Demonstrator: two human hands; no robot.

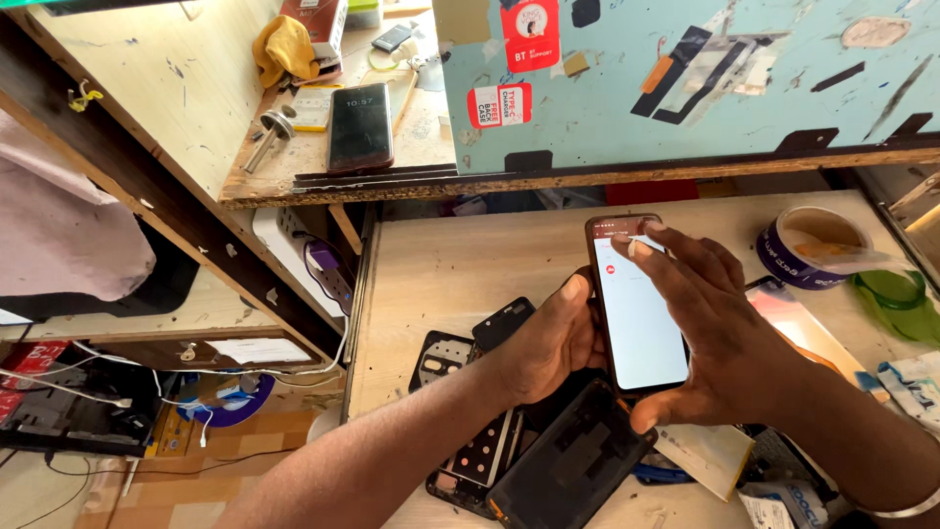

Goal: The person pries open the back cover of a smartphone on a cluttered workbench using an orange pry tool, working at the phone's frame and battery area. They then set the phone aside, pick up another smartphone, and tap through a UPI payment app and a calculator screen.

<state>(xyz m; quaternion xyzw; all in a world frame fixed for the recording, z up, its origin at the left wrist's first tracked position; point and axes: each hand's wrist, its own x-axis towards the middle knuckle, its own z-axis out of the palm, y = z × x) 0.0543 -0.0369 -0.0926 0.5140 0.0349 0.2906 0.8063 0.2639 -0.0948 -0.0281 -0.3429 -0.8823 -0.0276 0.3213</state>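
My left hand [548,338] grips the left edge of a smartphone [641,323] whose lit screen is mostly white. My right hand [710,328] reaches over the phone from the right, thumb under its lower edge. Its fingertips pinch a small white strip near the top of the screen. Below the phone lie a black phone back cover [568,465] and several black phone frames [470,353] on the wooden table [441,264].
A roll of dark tape [813,245] and a green object [896,294] sit at the right. Another phone [359,127], a yellow cloth [284,44] and a metal tool [266,132] rest on the upper shelf. A power strip [318,260] with cables hangs at the left.
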